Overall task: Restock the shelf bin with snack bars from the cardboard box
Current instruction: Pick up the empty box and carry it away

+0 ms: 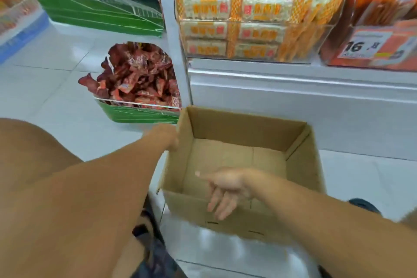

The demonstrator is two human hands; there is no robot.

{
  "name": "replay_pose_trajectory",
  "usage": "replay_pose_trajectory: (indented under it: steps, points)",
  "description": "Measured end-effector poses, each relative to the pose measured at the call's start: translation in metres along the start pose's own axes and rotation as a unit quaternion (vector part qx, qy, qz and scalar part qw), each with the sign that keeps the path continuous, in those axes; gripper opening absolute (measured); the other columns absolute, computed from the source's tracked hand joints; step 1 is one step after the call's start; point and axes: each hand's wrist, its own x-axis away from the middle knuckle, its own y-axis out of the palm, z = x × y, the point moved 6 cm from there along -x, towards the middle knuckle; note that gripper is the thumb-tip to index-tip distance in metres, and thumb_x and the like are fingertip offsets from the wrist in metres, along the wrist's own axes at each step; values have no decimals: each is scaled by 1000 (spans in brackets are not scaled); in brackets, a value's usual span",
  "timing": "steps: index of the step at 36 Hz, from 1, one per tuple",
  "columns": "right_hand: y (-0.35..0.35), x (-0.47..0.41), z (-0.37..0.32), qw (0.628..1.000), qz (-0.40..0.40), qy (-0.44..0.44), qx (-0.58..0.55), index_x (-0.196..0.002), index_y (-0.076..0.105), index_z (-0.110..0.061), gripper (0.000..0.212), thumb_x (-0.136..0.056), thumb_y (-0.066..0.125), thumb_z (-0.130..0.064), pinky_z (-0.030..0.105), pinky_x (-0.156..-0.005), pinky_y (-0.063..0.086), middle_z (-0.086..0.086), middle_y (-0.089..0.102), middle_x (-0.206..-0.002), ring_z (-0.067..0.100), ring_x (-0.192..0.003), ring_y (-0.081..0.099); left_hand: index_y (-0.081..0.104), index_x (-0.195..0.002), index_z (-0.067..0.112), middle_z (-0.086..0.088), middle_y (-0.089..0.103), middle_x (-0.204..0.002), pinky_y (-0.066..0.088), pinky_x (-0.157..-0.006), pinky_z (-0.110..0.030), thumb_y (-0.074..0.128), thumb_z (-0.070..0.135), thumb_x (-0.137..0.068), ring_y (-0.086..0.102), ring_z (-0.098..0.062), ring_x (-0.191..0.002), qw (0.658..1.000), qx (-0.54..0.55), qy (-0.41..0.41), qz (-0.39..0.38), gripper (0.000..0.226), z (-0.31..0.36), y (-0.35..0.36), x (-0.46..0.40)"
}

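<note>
An open cardboard box (pixel 300 171) stands on the floor below the shelf, and I see no snack bars inside it. My left hand (pixel 165 136) is against the outside of the box's left wall; its fingers are blurred and partly hidden. My right hand (pixel 225 189) hangs over the box's near wall with its fingers loosely spread, holding nothing. Above, a clear shelf bin (pixel 322 36) is packed with stacked white-and-orange snack bars (pixel 259 10).
Orange packs with a price tag (pixel 365 46) sit right of the bin. Left of the white shelf post (pixel 173 36), green bins (pixel 140 115) hold red snack packets. The white shelf base (pixel 293 101) is behind the box. The floor (pixel 56 88) is pale tile.
</note>
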Motion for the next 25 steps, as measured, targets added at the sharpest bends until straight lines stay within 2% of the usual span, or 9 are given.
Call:
replay_pose_trajectory:
  steps: [3,6,8,11,14,17,22,23,25]
  points:
    - [25,-28,16,963,-35,44,-265,-158,6,-12,107,-85,44,-81,51,-99,48,36,62,-121,47,-122,56,50,-138,7,-15,55,-136,50,-99,-43,58,39,-94,57,-34,-119,994,77,-39,-64,55,-10,40,-20]
    - [27,-42,6,953,49,19,-298,-149,29,-13,80,-93,39,-70,38,-77,53,27,72,-95,33,-79,69,57,-121,0,-17,64,-111,59,-83,-42,61,28,-92,66,-34,-96,976,172,-91,-99,40,-13,67,-41]
    - [24,-48,-3,969,131,5,-211,-116,52,-12,51,-98,42,-59,23,-55,48,20,73,-102,20,-51,62,60,-113,1,-17,66,-101,61,-77,-42,56,20,-91,68,-33,-88,970,193,-101,-111,29,-17,71,-54]
    - [34,-52,-5,984,142,25,-102,-104,67,-11,55,-95,44,-60,28,-71,51,9,72,-112,20,-85,67,56,-114,1,-19,68,-103,61,-78,-49,45,10,-95,70,-36,-89,942,256,-106,-191,23,-14,67,-63]
    - [44,-35,13,976,77,55,-194,-131,58,-22,62,-92,47,-68,33,-96,45,-5,55,-133,27,-120,57,59,-105,0,-18,70,-100,62,-74,-46,48,5,-93,73,-34,-83,923,274,-106,-247,17,-4,65,-58]
    - [53,-12,33,864,24,130,-486,-139,40,-30,64,-89,57,-66,46,-78,61,6,42,-144,28,-102,61,62,-105,-1,-21,72,-98,62,-71,-41,54,3,-90,75,-33,-77,908,263,-103,-308,18,20,69,-39]
    - [58,8,54,724,77,144,-670,-123,57,5,35,-92,61,-11,45,-68,63,21,61,-112,36,-84,72,63,-91,-2,-19,73,-83,62,-68,-37,59,0,-87,74,-30,-68,899,250,-112,-342,6,76,61,15]
    - [53,18,60,724,111,141,-666,-116,60,8,34,-90,65,-13,45,-72,62,21,65,-103,35,-83,72,64,-92,-2,-18,73,-81,63,-71,-39,59,-1,-85,74,-30,-68,901,246,-116,-338,9,85,56,24]
    - [50,28,71,685,90,97,-717,-97,66,4,49,-82,73,-43,46,-77,61,13,70,-85,29,-81,70,67,-93,-2,-16,75,-75,62,-73,-39,58,-2,-83,74,-29,-68,904,242,-118,-331,13,103,41,39]
